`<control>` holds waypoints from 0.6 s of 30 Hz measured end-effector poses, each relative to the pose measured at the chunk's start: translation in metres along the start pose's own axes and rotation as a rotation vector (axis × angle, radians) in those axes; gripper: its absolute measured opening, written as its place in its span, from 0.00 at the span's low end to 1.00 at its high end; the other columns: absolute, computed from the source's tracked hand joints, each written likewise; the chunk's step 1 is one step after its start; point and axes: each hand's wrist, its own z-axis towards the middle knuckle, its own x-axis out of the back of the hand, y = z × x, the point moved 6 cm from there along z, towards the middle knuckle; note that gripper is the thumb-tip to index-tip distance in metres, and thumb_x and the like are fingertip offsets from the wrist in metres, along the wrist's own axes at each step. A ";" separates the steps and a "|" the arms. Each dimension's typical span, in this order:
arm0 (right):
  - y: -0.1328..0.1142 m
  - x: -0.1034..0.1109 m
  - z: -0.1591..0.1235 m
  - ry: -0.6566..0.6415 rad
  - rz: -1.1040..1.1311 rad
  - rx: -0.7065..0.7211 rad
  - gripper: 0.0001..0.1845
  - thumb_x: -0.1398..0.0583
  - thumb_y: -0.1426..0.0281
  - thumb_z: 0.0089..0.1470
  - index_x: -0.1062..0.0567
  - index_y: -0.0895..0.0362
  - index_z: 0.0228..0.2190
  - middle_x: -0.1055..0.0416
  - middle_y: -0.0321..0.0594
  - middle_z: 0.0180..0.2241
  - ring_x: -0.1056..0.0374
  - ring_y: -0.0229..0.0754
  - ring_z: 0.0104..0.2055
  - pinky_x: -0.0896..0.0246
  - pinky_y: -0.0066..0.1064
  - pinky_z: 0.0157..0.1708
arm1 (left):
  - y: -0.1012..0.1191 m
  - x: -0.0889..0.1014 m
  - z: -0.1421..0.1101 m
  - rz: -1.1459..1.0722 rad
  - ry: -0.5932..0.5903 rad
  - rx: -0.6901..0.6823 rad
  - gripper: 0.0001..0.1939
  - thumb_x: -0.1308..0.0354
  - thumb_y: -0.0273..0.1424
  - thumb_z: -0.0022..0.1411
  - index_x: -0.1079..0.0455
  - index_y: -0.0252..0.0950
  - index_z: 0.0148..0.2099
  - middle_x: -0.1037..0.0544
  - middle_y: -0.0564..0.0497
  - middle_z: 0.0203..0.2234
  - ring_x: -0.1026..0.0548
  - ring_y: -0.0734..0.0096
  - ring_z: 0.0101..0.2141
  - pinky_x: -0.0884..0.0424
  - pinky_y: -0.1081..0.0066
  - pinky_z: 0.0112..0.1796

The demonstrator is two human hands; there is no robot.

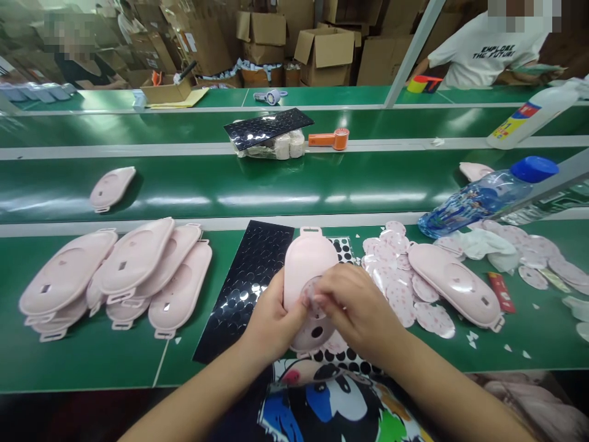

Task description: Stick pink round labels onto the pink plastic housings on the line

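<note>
In front of me, my left hand (280, 310) grips the side of a pink plastic shell (309, 255), long and rounded with a loop at its top end. A dark round spot shows near the shell's lower end. My right hand (352, 301) is closed over the shell's middle, its fingertips pinching what looks like a thin round sticker (309, 287), partly hidden by the fingers. Left of the shell lies a black sheet of round pads (243, 282). A white sheet with black dots (344, 248) is partly under the shell. Pink patterned stickers (391, 276) lie piled at the right.
Several pink shells (133, 258) are stacked at left; another shell (453, 282) rests at right beside a blue-capped bottle (478, 196). A shell (111, 188) sits on the green belt (193, 184). Beyond are an orange handheld device (329, 140), a white bottle (529, 116) and co-workers.
</note>
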 end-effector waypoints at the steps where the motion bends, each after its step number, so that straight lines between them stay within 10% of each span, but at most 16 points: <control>1: 0.006 0.006 0.000 0.043 0.110 -0.079 0.07 0.47 0.69 0.61 0.31 0.53 0.31 0.30 0.35 0.31 0.35 0.40 0.35 0.40 0.35 0.36 | -0.001 0.001 0.001 -0.053 -0.008 0.007 0.24 0.37 0.34 0.55 0.32 0.37 0.54 0.25 0.45 0.46 0.29 0.54 0.46 0.33 0.63 0.45; 8: 0.043 0.016 -0.027 -0.413 0.022 -0.442 0.15 0.40 0.69 0.51 0.25 0.48 0.42 0.27 0.43 0.45 0.30 0.54 0.44 0.33 0.49 0.39 | -0.013 0.007 0.015 -0.428 -0.045 0.151 0.34 0.38 0.30 0.55 0.45 0.42 0.62 0.28 0.46 0.52 0.29 0.55 0.50 0.30 0.63 0.46; 12: 0.053 0.004 -0.024 -0.137 0.373 -0.588 0.34 0.43 0.62 0.56 0.47 0.42 0.62 0.39 0.45 0.59 0.32 0.53 0.50 0.29 0.47 0.38 | -0.008 -0.004 0.013 -0.406 -0.082 0.128 0.33 0.38 0.31 0.56 0.45 0.42 0.62 0.29 0.45 0.54 0.31 0.53 0.53 0.31 0.61 0.49; 18: 0.047 -0.029 -0.012 -0.034 0.663 -0.583 0.37 0.44 0.67 0.57 0.54 0.42 0.64 0.32 0.42 0.52 0.30 0.49 0.48 0.30 0.45 0.43 | -0.006 -0.006 0.010 -0.352 -0.054 0.123 0.33 0.37 0.31 0.55 0.43 0.42 0.61 0.28 0.46 0.52 0.31 0.53 0.52 0.30 0.61 0.47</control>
